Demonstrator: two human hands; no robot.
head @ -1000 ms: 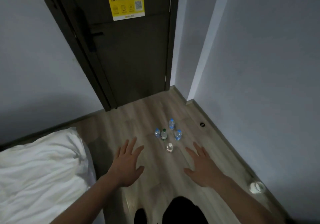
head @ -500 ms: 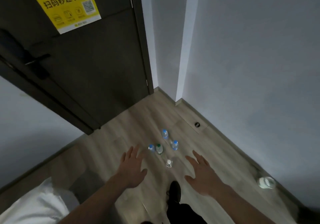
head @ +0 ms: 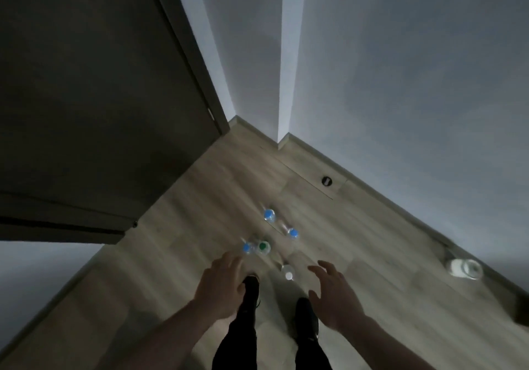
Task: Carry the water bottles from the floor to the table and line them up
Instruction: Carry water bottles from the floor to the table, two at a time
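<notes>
Low in the frame, left hand [head: 221,286] and right hand [head: 333,295] hover with each grip spread, holding nothing. Just beyond, the white-capped clear plastic bottle [head: 287,272] stands on the wooden floor [head: 186,255], then green-capped [head: 263,247] and three blue-capped bottles [head: 269,215] toward centre (likely light, slick, squashy — take the body below the cap).

One view only, head-worn, wide-angle. Looks forward and steeply down from standing height onto the wooden floor [head: 357,255]. Landmark: dark door [head: 94,98]. Door fills upper left of view; grey wall corner runs right of it. Person's own legs and shoes sit at bottom centre, near side of the door. Frame is tilted; edges bend. Slight motion blur.
</notes>
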